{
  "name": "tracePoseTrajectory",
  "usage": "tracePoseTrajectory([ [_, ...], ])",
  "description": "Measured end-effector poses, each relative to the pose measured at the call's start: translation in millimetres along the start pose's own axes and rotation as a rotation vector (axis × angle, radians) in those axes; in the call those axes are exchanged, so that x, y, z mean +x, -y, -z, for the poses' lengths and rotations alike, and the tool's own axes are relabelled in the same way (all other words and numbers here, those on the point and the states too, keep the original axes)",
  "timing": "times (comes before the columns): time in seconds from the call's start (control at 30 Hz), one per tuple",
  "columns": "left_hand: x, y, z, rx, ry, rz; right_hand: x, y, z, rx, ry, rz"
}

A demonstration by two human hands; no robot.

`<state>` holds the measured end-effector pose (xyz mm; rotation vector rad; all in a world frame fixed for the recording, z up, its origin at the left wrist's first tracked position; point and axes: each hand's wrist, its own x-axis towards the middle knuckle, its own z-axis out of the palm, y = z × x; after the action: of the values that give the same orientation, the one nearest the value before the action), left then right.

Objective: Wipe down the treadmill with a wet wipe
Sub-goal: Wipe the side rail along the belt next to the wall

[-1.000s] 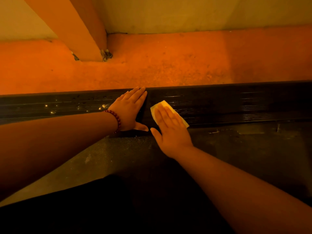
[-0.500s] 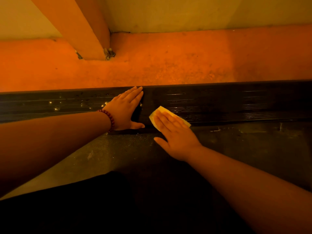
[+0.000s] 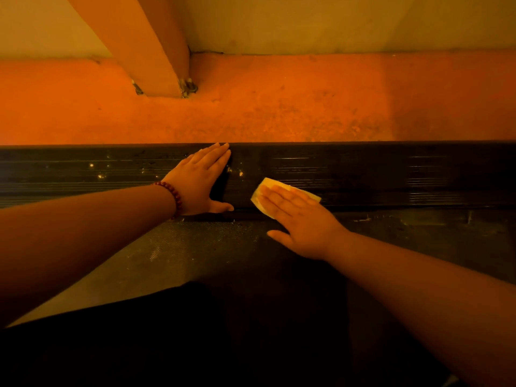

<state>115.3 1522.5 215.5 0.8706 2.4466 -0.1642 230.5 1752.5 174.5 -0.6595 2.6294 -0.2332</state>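
Head view: treadmill side rail (image 3: pixel 391 174) runs left–right across mid-frame; right hand (image 3: pixel 301 227) presses wet wipe (image 3: pixel 276 182) flat on it, fingers straight. Just left, left hand (image 3: pixel 195 185) lies flat, empty; specks (image 3: pixel 101 176) sit further left.

Wet wipe (image 3: pixel 284 191) on treadmill side rail (image 3: pixel 391 174), right of left hand (image 3: pixel 198 182).

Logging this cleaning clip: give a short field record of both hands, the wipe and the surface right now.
left hand: flat on the ribbed side rail, fingers straight, holding nothing
right hand: straight fingers pressing the wet wipe
wet wipe: folded, on the rail's near part
side rail: dark, light specks around the left hand
beaded bracelet: left wrist
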Motion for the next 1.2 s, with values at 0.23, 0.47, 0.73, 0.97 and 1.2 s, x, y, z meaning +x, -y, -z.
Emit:
tracePoseTrajectory([
  [0.23,-1,3,-4,-0.005,-0.013,0.003,-15,-7,-1,-0.033,0.005,-0.037],
  [0.47,-1,3,-5,-0.021,-0.007,0.010,16,6,12,-0.021,0.033,0.029],
  [0.73,2,6,-6,-0.042,-0.029,0.013,4,-8,6,-0.068,0.050,-0.034],
  [0.97,6,10,-10,-0.022,-0.022,0.011,28,-12,19,-0.076,0.042,0.023],
  [1.2,9,14,-10,-0.040,0.021,0.011,18,-29,17,-0.084,0.052,-0.019],
])
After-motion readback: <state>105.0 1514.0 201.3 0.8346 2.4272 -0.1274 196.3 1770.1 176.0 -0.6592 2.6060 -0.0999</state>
